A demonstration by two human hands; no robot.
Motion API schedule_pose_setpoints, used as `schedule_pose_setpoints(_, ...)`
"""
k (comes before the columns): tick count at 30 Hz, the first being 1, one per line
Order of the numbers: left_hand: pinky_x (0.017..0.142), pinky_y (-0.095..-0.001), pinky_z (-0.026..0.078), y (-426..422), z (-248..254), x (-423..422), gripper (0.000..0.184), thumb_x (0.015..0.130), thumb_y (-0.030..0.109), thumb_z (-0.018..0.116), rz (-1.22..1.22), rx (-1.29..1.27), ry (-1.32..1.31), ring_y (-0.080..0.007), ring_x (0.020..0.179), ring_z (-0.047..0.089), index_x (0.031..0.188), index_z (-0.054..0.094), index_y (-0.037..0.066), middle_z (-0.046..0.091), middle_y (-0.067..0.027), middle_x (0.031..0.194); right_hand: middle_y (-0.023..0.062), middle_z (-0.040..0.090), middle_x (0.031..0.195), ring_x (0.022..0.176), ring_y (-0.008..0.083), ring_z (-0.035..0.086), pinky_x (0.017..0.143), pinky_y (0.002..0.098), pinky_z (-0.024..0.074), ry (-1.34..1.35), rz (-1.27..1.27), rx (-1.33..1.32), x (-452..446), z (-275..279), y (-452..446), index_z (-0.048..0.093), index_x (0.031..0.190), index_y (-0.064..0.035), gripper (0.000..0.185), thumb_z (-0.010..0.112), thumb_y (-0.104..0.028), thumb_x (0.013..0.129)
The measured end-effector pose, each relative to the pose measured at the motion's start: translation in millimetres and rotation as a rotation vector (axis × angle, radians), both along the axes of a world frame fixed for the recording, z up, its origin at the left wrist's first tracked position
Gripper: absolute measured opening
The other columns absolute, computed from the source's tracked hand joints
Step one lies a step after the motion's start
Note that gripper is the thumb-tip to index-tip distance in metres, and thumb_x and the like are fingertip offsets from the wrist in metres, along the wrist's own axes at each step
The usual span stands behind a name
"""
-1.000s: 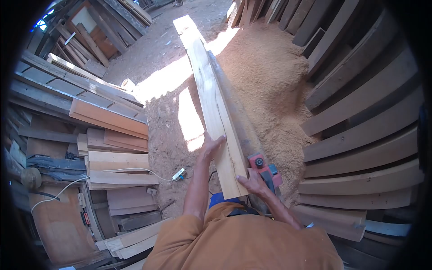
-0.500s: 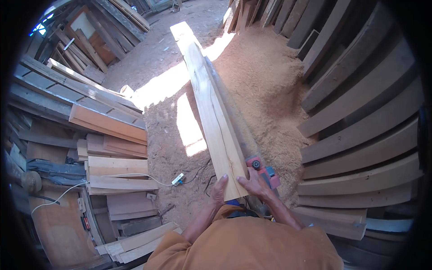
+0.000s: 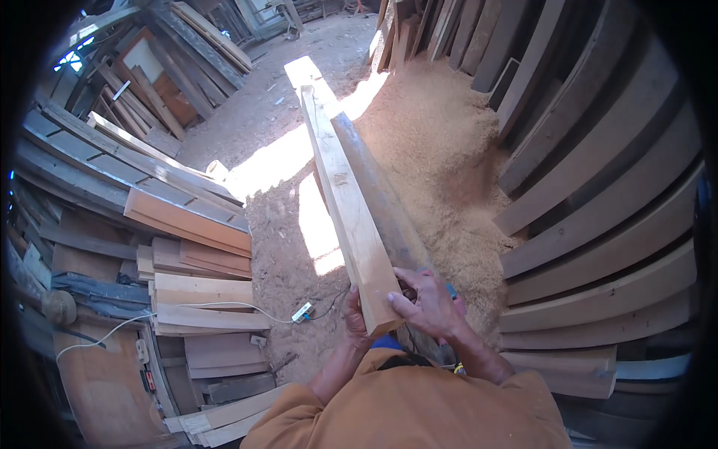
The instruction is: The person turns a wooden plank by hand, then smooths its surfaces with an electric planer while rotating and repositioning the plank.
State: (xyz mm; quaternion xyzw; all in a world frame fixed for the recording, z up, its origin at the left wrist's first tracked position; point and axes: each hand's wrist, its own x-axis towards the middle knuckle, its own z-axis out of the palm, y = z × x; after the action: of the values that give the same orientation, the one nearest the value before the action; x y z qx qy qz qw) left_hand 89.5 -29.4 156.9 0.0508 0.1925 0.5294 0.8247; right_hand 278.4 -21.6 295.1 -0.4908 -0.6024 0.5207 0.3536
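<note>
The person wears a loose top (image 3: 419, 408) in a plain orange-brown, its cloth softly creased across the front and shoulders. The sleeves (image 3: 288, 415) are the same colour and wide at the openings, leaving both forearms bare. Below the top's front edge shows a patch of bright blue cloth (image 3: 386, 343), with a dark patch (image 3: 404, 361) beside it, too small to identify. Both hands are bare.

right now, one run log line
left hand: grips beam, near end | right hand: same | power strip: on ground
</note>
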Motion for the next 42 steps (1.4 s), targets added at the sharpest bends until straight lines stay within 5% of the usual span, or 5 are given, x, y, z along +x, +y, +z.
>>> schedule_pose_setpoints(8,0.110,-0.0520,0.054,0,-6,-4,0.086,0.095,0.064,0.065,-0.016,0.064,0.033,-0.0339,0.128,0.064,0.154,0.046,0.005,0.061,-0.0189,0.140,0.0184,0.078,0.101,0.091,0.0278,0.079,0.082,0.0385,0.0599,-0.085,0.026,0.050,-6,1,-1,0.064,0.138,-0.0028,0.049,0.067,-0.029,0.097)
schedule_pose_setpoints(11,0.110,-0.0521,0.054,-2,-11,-5,0.086,0.094,0.064,0.066,-0.015,0.059,0.015,-0.0340,0.127,0.064,0.154,0.046,0.006,0.061,-0.0189,0.140,0.0208,0.076,0.102,0.087,0.0232,0.075,0.081,0.0356,0.0583,-0.032,0.014,0.053,-8,-3,-2,0.063,0.141,-0.0001,0.051,0.068,-0.023,0.095)
schedule_pose_setpoints(29,0.110,-0.0523,0.054,-11,-21,-12,0.092,0.092,0.065,0.068,-0.068,0.066,0.063,-0.0354,0.129,0.063,0.155,0.043,0.003,0.060,-0.0205,0.141,0.0204,0.077,0.102,0.093,0.0298,0.077,0.083,0.0400,0.0584,-0.317,0.061,0.044,-12,-36,-8,0.063,0.140,-0.0036,0.053,0.064,-0.038,0.099)
schedule_pose_setpoints(42,0.113,-0.0555,0.050,-14,-27,-19,0.094,0.092,0.062,0.070,-0.120,0.040,0.067,-0.0364,0.133,0.059,0.158,0.039,0.003,0.056,-0.0207,0.147,0.0205,0.075,0.098,0.089,0.0280,0.075,0.080,0.0408,0.0570,-0.275,0.081,-0.018,-10,-49,-7,0.065,0.131,-0.0009,0.048,0.062,-0.037,0.101)
